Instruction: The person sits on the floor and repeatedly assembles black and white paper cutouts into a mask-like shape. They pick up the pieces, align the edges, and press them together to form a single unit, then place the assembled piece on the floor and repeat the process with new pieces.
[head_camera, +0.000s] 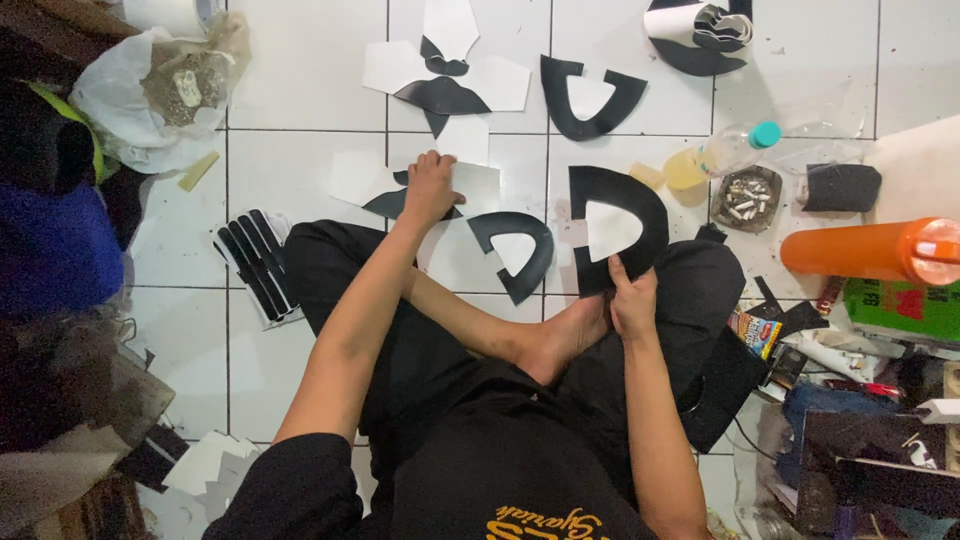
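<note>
Held piece: a black horseshoe piece (640, 215), flat and thin, shaped like a wide U with a white gap inside. It stands at the person's right knee, its lower end in the right hand, the rest lying over the white floor (300, 90).
Right hand: the right hand (632, 300) pinches the lower end of the horseshoe piece between thumb and fingers. The forearm comes up from the lower right, the wrist is near the bare foot (560, 340).
Left hand: the left hand (432, 188) lies palm down, fingers bent, pressing on a white sheet (478, 185) with a black cutout (385, 203) beneath it. The arm is stretched straight forward over the left knee. It presses and does not close around anything.
Black U pieces: three in all. One is held, a second piece (512, 250) lies between the two hands, a third piece (592, 95) lies farther away on the floor.
White and black stack: one pile of cutouts (445, 75) lies beyond the left hand.
Black strips: one bundle of strips (255, 262) lies left of the left knee.
Right side: one bottle (722, 152) with yellow liquid, one ashtray (747, 198) just beside it, one orange tube (865, 250) lying on its side.
Left side: one plastic bag (160, 85) near the top left corner.
</note>
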